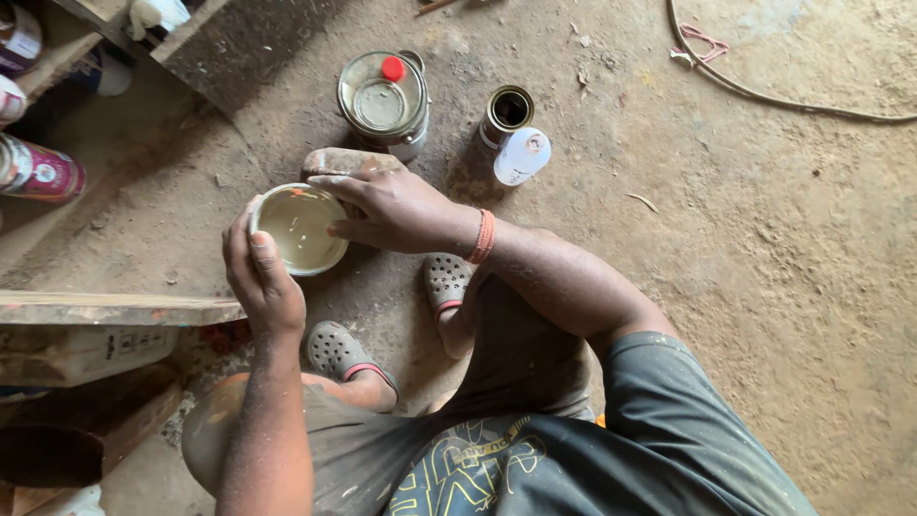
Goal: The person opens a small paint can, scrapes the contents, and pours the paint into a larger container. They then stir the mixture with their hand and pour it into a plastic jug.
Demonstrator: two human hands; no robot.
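On the dirt floor (764, 287), open tin (298, 227) of pale liquid — left hand (263, 277) fingers gripping its 7 o'clock wall, right hand (392, 208) fingers curled on the 3 o'clock rim — likely rigid, sloshy, slippery; hold walls.

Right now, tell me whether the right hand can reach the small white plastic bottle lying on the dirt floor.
Probably yes: the right hand rests on the round tin, and only bare floor separates it from the white bottle.

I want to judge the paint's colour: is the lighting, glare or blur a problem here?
Head view: soft, even daylight with faint shadows; the round open tin of pale paint held by left hand and right hand is sharp, with small glints; edges curve slightly.
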